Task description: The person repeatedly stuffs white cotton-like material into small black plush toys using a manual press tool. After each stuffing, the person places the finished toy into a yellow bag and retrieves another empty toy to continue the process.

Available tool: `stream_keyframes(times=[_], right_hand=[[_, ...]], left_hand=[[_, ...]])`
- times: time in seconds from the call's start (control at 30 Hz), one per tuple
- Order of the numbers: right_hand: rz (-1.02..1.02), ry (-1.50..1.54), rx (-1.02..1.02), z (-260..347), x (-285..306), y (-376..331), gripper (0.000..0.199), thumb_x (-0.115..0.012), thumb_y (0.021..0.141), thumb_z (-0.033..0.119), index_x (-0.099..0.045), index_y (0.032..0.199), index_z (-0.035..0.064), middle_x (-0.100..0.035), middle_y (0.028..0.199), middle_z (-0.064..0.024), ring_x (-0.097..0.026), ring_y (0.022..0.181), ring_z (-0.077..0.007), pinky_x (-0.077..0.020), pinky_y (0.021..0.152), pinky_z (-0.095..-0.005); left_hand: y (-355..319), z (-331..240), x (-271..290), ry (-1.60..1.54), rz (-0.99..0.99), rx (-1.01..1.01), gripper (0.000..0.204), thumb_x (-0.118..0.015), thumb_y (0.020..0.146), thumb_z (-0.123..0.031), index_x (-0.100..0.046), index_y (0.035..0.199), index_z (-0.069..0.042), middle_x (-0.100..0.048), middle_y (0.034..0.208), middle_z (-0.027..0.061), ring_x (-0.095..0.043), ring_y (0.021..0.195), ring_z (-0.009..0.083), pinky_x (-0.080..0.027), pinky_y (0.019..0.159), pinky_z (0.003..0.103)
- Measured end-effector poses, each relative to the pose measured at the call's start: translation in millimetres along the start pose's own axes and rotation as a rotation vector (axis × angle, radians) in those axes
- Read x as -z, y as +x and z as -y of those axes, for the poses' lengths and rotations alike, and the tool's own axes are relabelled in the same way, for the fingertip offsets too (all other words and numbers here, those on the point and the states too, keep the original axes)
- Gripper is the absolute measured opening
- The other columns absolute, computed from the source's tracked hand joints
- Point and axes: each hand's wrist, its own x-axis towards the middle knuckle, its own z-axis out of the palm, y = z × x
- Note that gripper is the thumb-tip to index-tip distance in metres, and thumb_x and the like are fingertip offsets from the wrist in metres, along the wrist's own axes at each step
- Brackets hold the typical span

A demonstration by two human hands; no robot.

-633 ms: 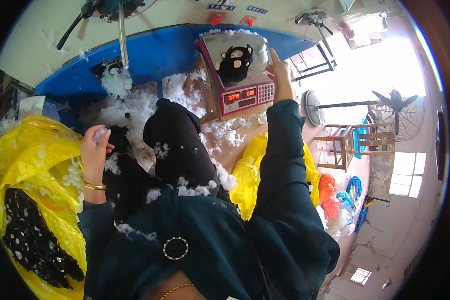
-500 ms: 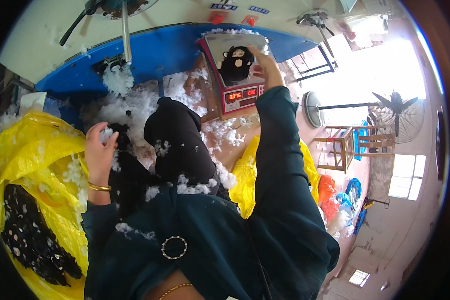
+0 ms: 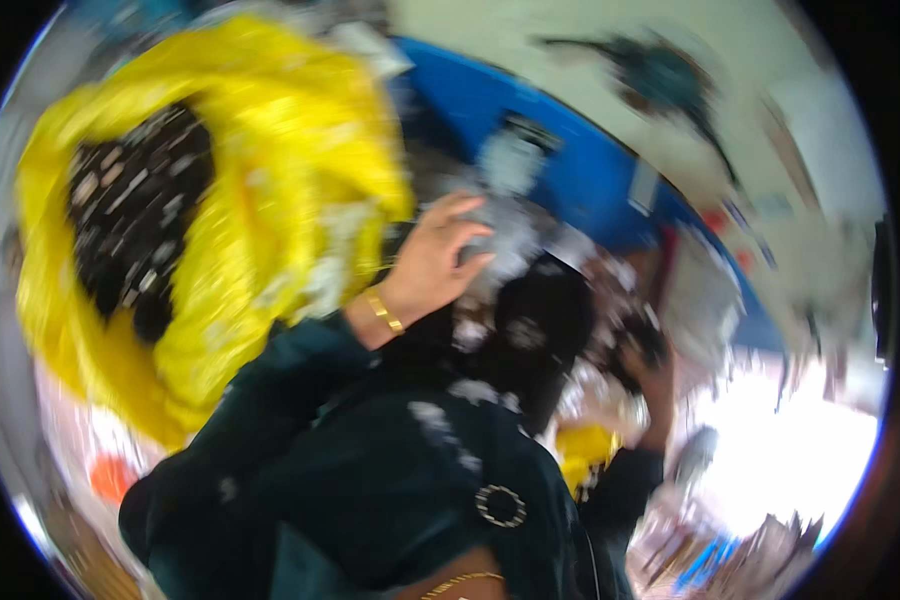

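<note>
The picture is smeared by motion. My left hand (image 3: 432,262), with a gold bangle at its wrist, has its fingers curled round a small tuft of whitish stuffing (image 3: 477,243). Over on the right, my right hand (image 3: 654,385) grips a black plush toy (image 3: 642,338), whose details are blurred. It hangs beside the digital scale (image 3: 705,290), apart from its pale pan. Loose white fluff lies round my black-clad knees (image 3: 545,305). To the left, a big yellow sack (image 3: 270,130) gapes over a pile of black plush pieces with pale spots (image 3: 140,210).
A blue-edged machine panel (image 3: 590,160) stands ahead, with a fluff-clogged nozzle (image 3: 515,155) sticking out of it. Part of a yellow bag (image 3: 585,450) shows below my right hand. An orange bag (image 3: 113,478) lies at lower left.
My view has swung to the left, bringing the yellow sack further in. My right hand has taken the black plush toy off the scale and drawn it closer to my knees.
</note>
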Motion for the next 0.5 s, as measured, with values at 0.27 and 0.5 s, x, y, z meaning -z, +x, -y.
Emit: stream_keyframes(times=[0.27,0.5], right_hand=[[-0.007,-0.04,-0.495,-168.7,77.7,-132.8,0.041,-0.066,0.082,0.018,-0.055,0.118,0.0021,-0.065,0.103,-0.0136,-0.063,0.085,-0.025,-0.0499,0.07,-0.0359],[-0.031,0.377,-0.82,-245.7,119.8,-171.9,0.034,-0.058,0.087,0.023,-0.055,0.116,0.0051,-0.065,0.097,-0.0118,-0.062,0.072,-0.028,-0.0497,0.055,-0.0382]], left_hand=[[-109.2,155.9,191.7,0.904,-0.716,0.396,0.024,-0.071,0.07,-0.003,-0.062,0.092,-0.008,-0.061,0.102,0.0127,-0.056,0.098,0.0329,-0.042,0.089,0.042],[-168.9,230.0,319.1,1.278,-0.301,1.197,0.073,-0.066,0.073,-0.01,-0.04,0.141,-0.021,-0.039,0.143,0.0129,-0.034,0.133,0.033,-0.034,0.104,0.051]])
